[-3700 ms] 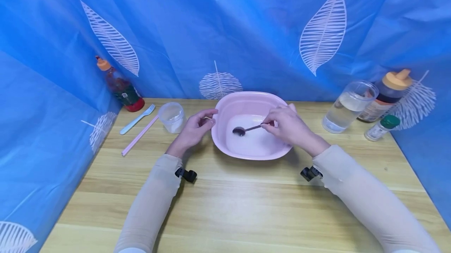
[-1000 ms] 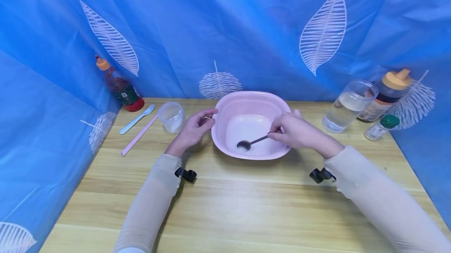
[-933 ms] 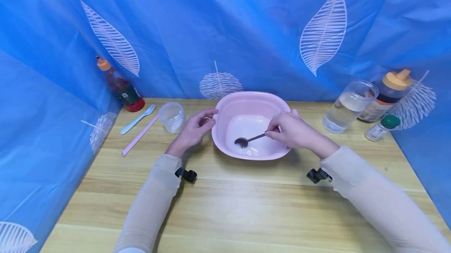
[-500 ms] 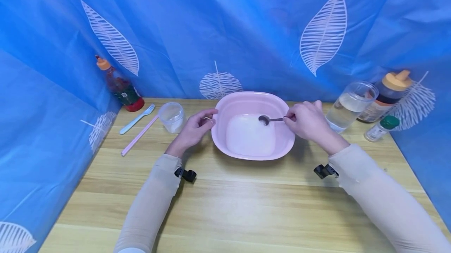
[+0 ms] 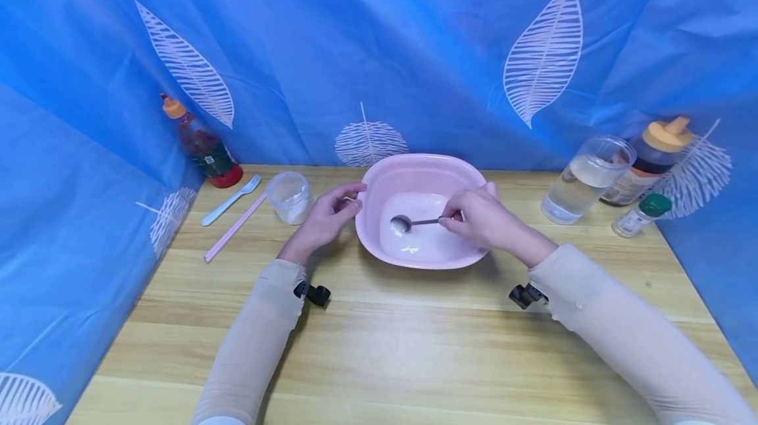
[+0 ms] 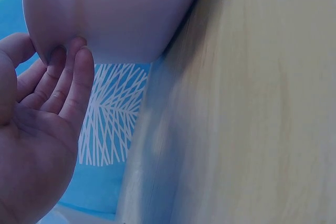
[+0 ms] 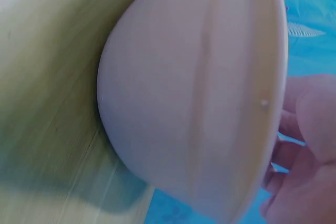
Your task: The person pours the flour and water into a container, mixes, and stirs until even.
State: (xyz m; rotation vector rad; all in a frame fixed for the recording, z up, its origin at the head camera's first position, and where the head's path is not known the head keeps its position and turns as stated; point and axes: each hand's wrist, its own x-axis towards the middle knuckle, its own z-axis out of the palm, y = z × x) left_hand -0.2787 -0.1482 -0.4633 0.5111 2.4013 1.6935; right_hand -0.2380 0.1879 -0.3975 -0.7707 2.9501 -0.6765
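One dark spoon (image 5: 416, 222) slants inside the pink basin (image 5: 414, 180), its bowl toward the basin's left wall; whether it touches the floor of the basin cannot be told. Glossy white stuff covers that floor, though liquid or powder is hard to say. The right hand (image 5: 482, 218) reaches over the basin's right rim and pinches the end of the spoon's handle, probably so that the fingers are clear of the contents. The left hand (image 5: 324, 216) grips the basin's left rim between thumb and fingers, likely to steady it. Left of the basin, just past that hand, stands a clear cup (image 5: 289, 196) with something white in it; farther left lie a pink stick (image 5: 235, 227) and a pale blue fork (image 5: 232, 200), then a red sauce bottle (image 5: 207, 149). Well right of the basin stand a water-filled tumbler (image 5: 583, 181), an orange-capped bottle (image 5: 651, 152) and a green-capped shaker (image 5: 642, 214), perhaps set aside there to leave the arms room around the basin
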